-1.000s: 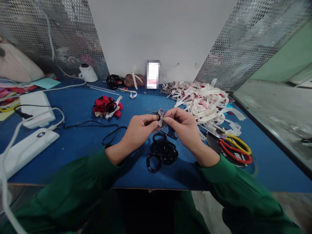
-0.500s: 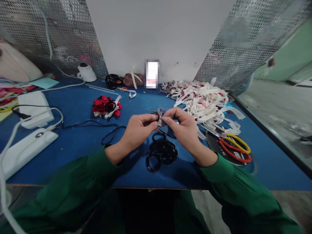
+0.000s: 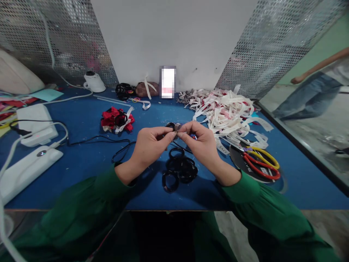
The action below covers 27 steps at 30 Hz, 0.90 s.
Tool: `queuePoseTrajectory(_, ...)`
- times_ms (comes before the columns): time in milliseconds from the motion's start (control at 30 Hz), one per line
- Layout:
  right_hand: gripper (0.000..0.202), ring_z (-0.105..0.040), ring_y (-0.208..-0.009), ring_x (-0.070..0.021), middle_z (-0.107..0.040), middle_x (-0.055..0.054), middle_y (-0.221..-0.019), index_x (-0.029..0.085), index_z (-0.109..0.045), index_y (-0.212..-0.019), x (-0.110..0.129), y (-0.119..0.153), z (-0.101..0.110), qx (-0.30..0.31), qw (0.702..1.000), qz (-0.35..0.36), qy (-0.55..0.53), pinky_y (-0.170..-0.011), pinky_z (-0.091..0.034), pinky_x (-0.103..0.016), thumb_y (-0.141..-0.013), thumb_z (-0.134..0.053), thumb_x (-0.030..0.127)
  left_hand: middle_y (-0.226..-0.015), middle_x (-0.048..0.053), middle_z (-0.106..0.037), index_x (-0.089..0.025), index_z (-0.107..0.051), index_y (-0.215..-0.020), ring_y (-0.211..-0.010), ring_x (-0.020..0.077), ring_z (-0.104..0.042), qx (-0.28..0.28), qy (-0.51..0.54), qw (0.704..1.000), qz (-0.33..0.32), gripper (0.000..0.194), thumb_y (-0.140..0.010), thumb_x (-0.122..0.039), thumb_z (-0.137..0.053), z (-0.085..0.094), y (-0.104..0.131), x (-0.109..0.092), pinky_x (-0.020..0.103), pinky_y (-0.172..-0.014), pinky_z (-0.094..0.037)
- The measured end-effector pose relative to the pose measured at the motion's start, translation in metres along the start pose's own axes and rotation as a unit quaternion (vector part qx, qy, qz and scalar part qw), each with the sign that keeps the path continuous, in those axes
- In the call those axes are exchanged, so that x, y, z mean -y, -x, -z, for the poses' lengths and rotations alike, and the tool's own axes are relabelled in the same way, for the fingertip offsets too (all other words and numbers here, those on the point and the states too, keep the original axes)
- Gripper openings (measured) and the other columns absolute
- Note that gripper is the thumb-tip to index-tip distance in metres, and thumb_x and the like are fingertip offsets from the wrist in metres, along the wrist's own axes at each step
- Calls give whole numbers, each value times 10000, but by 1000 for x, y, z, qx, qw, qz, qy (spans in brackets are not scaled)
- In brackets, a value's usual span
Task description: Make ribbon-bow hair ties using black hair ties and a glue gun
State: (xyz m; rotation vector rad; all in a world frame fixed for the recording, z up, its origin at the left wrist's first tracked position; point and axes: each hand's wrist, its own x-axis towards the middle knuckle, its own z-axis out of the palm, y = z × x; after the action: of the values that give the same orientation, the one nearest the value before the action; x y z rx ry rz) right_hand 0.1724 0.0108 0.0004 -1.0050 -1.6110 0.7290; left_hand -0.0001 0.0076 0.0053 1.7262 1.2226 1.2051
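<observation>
Above the table my left hand [image 3: 149, 145] and my right hand [image 3: 204, 145] meet, both closed in a pinch with thumb tips almost touching. Between the fingertips is a small greyish ribbon bow [image 3: 178, 127], now mostly covered by my fingers. A black hair tie [image 3: 170, 124] shows just behind my left fingertips; whether it is joined to the bow is hidden. Below my hands lies a pile of black hair ties [image 3: 187, 170] on the blue table [image 3: 106, 193].
White ribbon strips [image 3: 227, 109] are heaped at the back right. Scissors [image 3: 260, 165] with red and yellow handles lie right. A red scrunchie bundle [image 3: 117, 119], a power strip [image 3: 31, 173] and a white cup [image 3: 94, 82] stand left. A person [image 3: 313, 91] is beyond the table.
My fingertips have drawn closer together and now cover most of the bow, which showed upright before. A black loop shows more plainly behind them. A person has appeared at the far right.
</observation>
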Motion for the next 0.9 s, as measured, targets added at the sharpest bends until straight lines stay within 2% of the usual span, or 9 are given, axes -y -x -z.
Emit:
queuePoseTrajectory(167,62,-519,-673,-133,-633,17,-724,215,-641,-763,-1,0,-1,-1,1000,-4,-5,-655,-421,-281,-821,-663,211,-635,-5,-684,-188,-813,-920,-516,121,-562,-4,-49,998,-29,225,-878,-332,-645,0,1,3,232,-487,-405)
queuePoseTrajectory(267,58,-521,-675,-127,-635,19,-729,211,-646,-771,-3,0,-2,-2,1000,-4,-17,-657,-418,-275,-823,-673,207,-842,41,-760,-191,-806,-991,-651,148,-637,-12,-65,996,-55,234,-892,-325,-641,-1,1,4,243,-563,-464)
queuePoseTrajectory(367,55,-516,-667,-124,-634,21,-726,208,-648,-775,-5,0,-2,-5,1000,-2,-21,-648,-410,-272,-823,-675,207,-993,72,-772,-187,-804,-954,-774,170,-676,-26,-65,995,-73,198,-879,-304,-662,-1,0,4,250,-626,-495)
queuePoseTrajectory(433,50,-517,-665,-125,-634,21,-725,209,-647,-775,-4,0,-2,-3,1000,-3,-16,-645,-407,-272,-821,-667,203,-955,66,-776,-187,-806,-919,-768,171,-674,-39,-57,996,-62,170,-849,-296,-698,-1,-1,4,252,-634,-498)
queuePoseTrajectory(600,35,-519,-669,-132,-640,19,-728,216,-650,-784,-4,0,-2,4,1000,-15,3,-651,-412,-280,-818,-656,213,-666,6,-724,-182,-813,-869,-527,126,-578,-38,-5,999,25,162,-788,-308,-753,-1,-3,1,242,-513,-456)
queuePoseTrajectory(667,29,-518,-668,-131,-643,19,-730,216,-653,-793,-5,1,-2,2,1000,-17,1,-651,-413,-280,-821,-660,222,-650,-2,-718,-182,-813,-854,-493,113,-562,-30,24,998,46,155,-779,-307,-759,-1,-3,0,233,-489,-453)
queuePoseTrajectory(900,64,-520,-654,-132,-652,15,-726,219,-658,-790,-6,2,-5,11,999,-30,-16,-638,-423,-282,-821,-688,265,-628,-3,-700,-179,-796,-779,-469,99,-544,-12,66,996,51,131,-744,-305,-787,-1,-5,-2,220,-459,-458)
